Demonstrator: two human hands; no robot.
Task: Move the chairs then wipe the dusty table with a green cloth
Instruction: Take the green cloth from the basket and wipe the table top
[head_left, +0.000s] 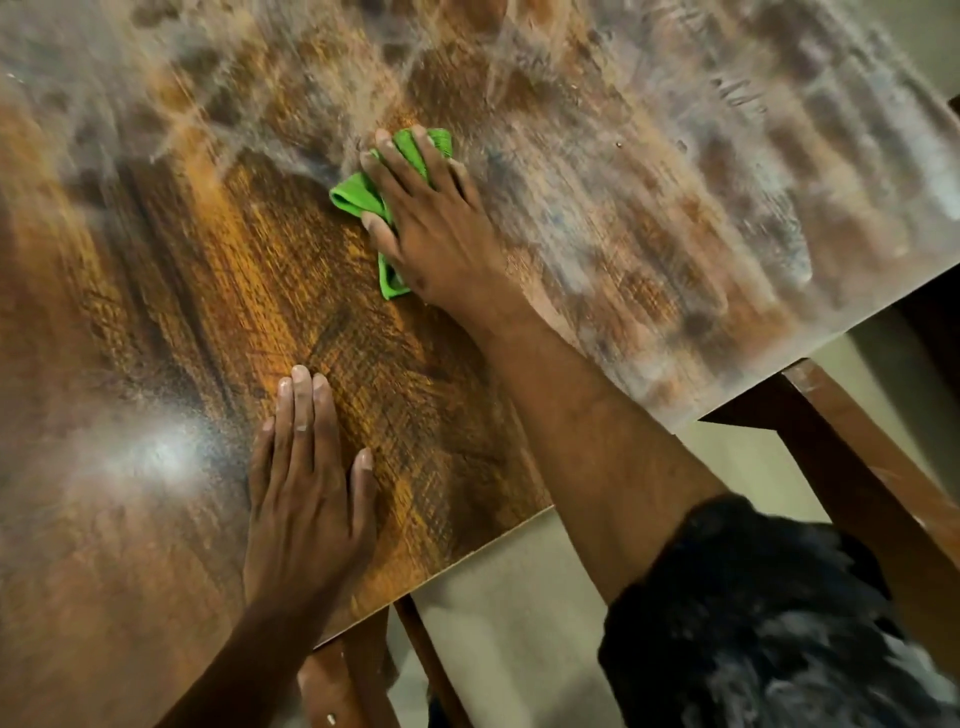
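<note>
The wooden table (171, 291) fills most of the view; its surface is brown and bare near me, and grey with dust smears farther away and to the right. My right hand (431, 228) presses flat on a crumpled green cloth (358, 195) near the middle of the tabletop, fingers spread over it. Green folds stick out past the fingertips and under the palm. My left hand (306, 499) rests flat on the bare wood near the table's front edge, fingers straight and together.
The table's front edge (519, 525) runs diagonally from lower left to upper right. Below it show brown wooden frame pieces (872, 467) and legs (332, 680), over a pale floor (519, 597). My dark sleeve (753, 623) is at the lower right.
</note>
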